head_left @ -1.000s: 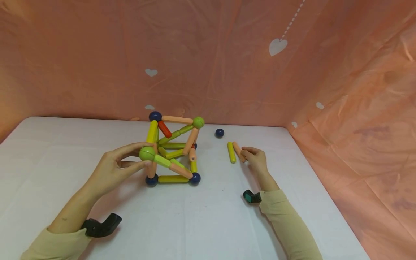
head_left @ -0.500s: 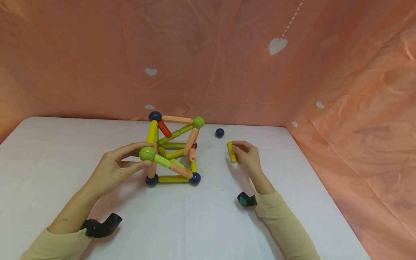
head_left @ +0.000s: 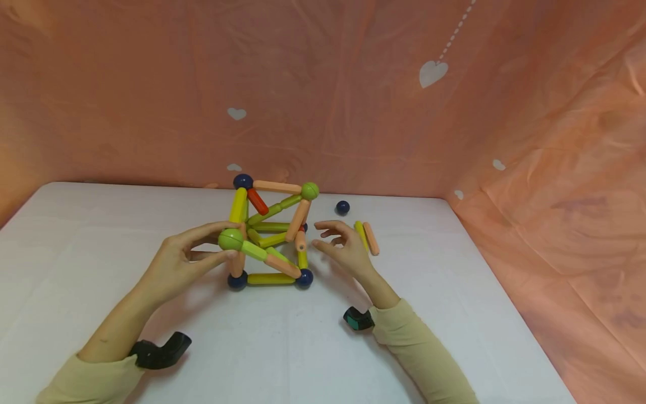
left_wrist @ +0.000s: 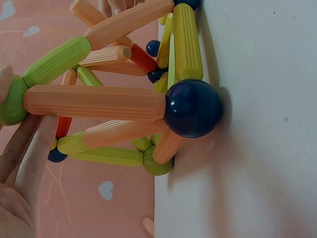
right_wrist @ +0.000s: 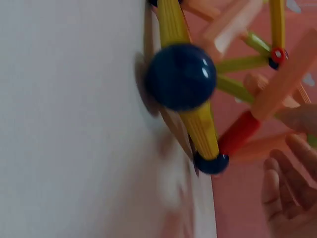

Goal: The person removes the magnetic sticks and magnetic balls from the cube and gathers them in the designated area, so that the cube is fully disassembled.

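Observation:
A magnetic stick-and-ball frame stands on the white table, built of yellow, green, peach and red sticks joined by blue and green balls. At its near left upper corner, my left hand pinches a green ball between thumb and fingers. From that ball a peach stick runs down to a blue ball on the table. My right hand is just right of the frame, fingers spread and pointing at its peach sticks, a small gap between, holding nothing.
A loose yellow stick and a loose peach stick lie on the table behind the right hand. Farther back sits a single blue ball. A pink curtain hangs behind the table.
My right hand has moved left from the loose sticks to the frame's right side, leaving both sticks on the table. The left hand has kept its grip and stayed in place.

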`<state>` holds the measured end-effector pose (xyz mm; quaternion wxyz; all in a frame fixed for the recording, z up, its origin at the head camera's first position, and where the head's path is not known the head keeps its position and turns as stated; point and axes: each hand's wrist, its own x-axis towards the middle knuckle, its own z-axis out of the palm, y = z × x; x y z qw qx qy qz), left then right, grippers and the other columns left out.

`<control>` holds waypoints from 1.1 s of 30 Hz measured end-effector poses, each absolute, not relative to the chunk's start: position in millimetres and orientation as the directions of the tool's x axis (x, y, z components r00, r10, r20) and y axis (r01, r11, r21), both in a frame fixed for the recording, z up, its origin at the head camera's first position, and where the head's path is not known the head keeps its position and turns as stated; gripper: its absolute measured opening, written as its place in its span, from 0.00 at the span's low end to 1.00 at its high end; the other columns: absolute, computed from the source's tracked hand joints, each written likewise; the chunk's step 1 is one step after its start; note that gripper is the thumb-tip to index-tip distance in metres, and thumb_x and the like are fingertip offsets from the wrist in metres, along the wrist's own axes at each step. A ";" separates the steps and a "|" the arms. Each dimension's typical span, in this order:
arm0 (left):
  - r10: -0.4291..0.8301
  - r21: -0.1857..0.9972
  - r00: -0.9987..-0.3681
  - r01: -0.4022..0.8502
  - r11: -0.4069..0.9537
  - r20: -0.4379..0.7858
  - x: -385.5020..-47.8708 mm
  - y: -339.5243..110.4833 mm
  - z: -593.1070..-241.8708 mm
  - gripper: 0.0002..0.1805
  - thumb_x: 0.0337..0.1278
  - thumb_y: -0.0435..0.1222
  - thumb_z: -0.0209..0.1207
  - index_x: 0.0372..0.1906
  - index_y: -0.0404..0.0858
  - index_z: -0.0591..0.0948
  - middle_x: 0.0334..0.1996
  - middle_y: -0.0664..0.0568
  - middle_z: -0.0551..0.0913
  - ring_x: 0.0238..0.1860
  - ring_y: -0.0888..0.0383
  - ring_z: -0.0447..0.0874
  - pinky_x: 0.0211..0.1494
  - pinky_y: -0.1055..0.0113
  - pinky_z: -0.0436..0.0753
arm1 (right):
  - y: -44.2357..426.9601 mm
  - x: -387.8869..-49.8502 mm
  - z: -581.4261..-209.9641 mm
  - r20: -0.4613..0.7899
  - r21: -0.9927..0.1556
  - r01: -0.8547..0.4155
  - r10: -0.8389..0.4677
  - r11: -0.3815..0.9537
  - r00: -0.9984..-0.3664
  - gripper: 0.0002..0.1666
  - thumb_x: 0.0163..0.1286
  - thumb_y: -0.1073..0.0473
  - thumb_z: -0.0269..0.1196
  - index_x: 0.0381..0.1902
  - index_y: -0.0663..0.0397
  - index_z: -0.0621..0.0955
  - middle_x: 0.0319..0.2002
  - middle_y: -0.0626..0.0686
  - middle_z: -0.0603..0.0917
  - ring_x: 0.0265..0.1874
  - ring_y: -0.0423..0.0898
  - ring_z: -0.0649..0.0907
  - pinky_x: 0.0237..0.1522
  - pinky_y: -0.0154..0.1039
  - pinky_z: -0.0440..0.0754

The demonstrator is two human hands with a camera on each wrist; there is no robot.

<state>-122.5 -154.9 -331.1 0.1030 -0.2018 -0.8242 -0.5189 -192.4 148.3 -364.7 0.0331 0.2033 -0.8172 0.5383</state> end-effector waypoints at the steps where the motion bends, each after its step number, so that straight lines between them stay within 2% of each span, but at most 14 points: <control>1: 0.227 0.816 -0.897 0.440 0.374 0.379 -122.6 -154.7 -331.2 0.25 0.55 0.32 0.66 0.59 0.45 0.78 0.49 0.72 0.81 0.48 0.74 0.79 0.45 0.78 0.81 | 145.6 -191.8 -365.4 0.288 -0.857 -0.389 -0.314 0.337 -0.905 0.22 0.59 0.68 0.67 0.52 0.65 0.79 0.52 0.63 0.80 0.49 0.58 0.80 0.41 0.32 0.78; 7: 0.230 0.817 -0.893 0.449 0.363 0.388 -123.6 -153.3 -331.1 0.24 0.55 0.31 0.66 0.59 0.43 0.78 0.49 0.70 0.82 0.46 0.73 0.80 0.45 0.78 0.81 | 134.3 -189.2 -367.5 0.357 -0.824 -0.478 -0.376 0.306 -0.855 0.23 0.57 0.71 0.67 0.52 0.65 0.79 0.52 0.62 0.80 0.47 0.57 0.79 0.40 0.32 0.78; 14: 0.236 0.815 -0.889 0.455 0.358 0.393 -125.2 -151.8 -331.6 0.24 0.54 0.31 0.66 0.58 0.43 0.78 0.49 0.70 0.82 0.47 0.74 0.79 0.45 0.78 0.81 | 131.4 -188.9 -370.1 0.371 -0.821 -0.487 -0.370 0.298 -0.852 0.19 0.57 0.72 0.67 0.49 0.64 0.80 0.50 0.61 0.81 0.46 0.56 0.78 0.39 0.31 0.77; 20: 0.239 0.822 -0.890 0.451 0.348 0.388 -126.3 -151.8 -332.3 0.23 0.55 0.31 0.65 0.58 0.42 0.79 0.49 0.71 0.81 0.47 0.74 0.79 0.45 0.77 0.82 | 131.9 -190.5 -373.6 0.387 -0.812 -0.499 -0.363 0.301 -0.848 0.15 0.63 0.69 0.64 0.49 0.64 0.80 0.48 0.62 0.83 0.47 0.56 0.80 0.41 0.38 0.79; 26: 0.236 0.820 -0.894 0.444 0.362 0.380 -126.0 -152.2 -331.5 0.24 0.55 0.32 0.66 0.58 0.43 0.79 0.49 0.71 0.81 0.48 0.74 0.79 0.45 0.77 0.82 | 132.9 -190.1 -372.7 0.348 -0.829 -0.457 -0.343 0.322 -0.872 0.11 0.67 0.67 0.61 0.47 0.64 0.80 0.41 0.61 0.85 0.44 0.53 0.82 0.43 0.38 0.81; 33: 0.231 0.811 -0.896 0.442 0.382 0.379 -125.1 -153.3 -330.8 0.24 0.55 0.33 0.66 0.58 0.44 0.79 0.48 0.71 0.82 0.47 0.74 0.79 0.45 0.77 0.81 | 143.5 -186.5 -373.4 0.209 -0.887 -0.304 -0.285 0.348 -0.936 0.14 0.68 0.61 0.62 0.48 0.62 0.80 0.43 0.60 0.84 0.44 0.50 0.83 0.46 0.35 0.81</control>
